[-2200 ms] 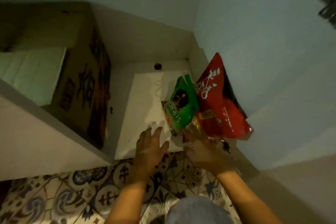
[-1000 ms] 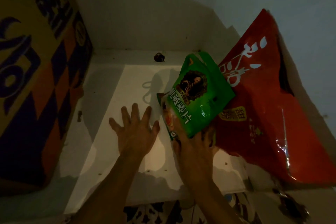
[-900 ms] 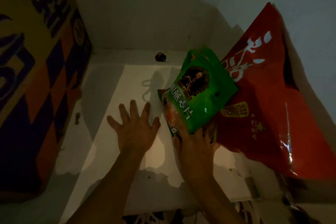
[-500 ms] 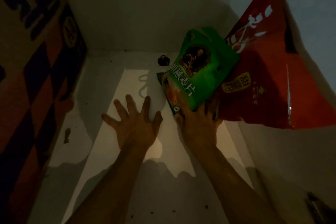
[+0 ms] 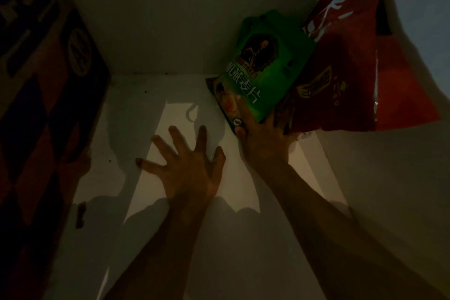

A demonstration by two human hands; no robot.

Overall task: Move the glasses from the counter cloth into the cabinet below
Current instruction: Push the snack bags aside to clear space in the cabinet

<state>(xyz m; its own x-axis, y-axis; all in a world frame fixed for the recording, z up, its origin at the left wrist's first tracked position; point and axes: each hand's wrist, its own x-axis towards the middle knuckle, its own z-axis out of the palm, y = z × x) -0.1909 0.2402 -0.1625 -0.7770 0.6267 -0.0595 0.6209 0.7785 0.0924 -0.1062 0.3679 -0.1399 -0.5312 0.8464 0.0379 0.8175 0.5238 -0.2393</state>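
Inside the dim cabinet [image 5: 170, 39], the left hand [image 5: 187, 165] lay flat on the white shelf liner [image 5: 155, 143], fingers spread and holding nothing. The right hand [image 5: 264, 140] pressed against the base of a green oatmeal bag [image 5: 265, 66], which leaned on a red bag [image 5: 360, 68]; its grip seemed loose, though shadow hid the fingertips. A printed cardboard box [image 5: 48, 95] stood at left. No glasses were in view.
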